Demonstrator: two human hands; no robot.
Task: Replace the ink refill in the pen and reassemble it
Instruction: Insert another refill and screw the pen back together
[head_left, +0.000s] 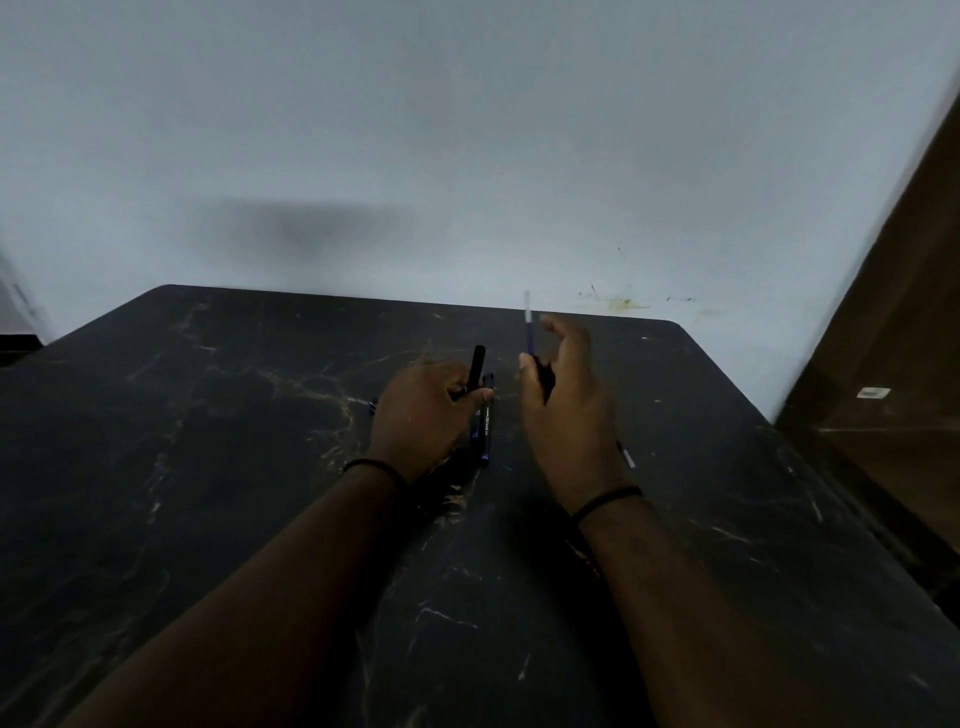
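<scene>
Your left hand grips a slim black pen barrel, a smooth cylindrical tube that rises upright from between the curled fingers and thumb. Your right hand holds the ink refill, a thin straight rod with a blue lower section and a pale, translucent upper end; it stands almost vertical, pinched low down between thumb and fingers, while the outer fingers are loosely raised. A dark part sits in the same grip at the base of the refill; its shape is too dim to make out. The two hands are near each other but apart, both raised just above the table, a black slab with a polished marble pattern of thin tan and white veins and rounded far corners. On the table, just beside your left hand, lies a second pen, dark-bodied with white lettering along the barrel and blue trim at its near end. A short pale stick shows on the surface just beyond the right wrist. Each wrist carries a thin black band. Behind the table stands a plain, matte grey-white wall, with a brown wooden panel at the right edge.
</scene>
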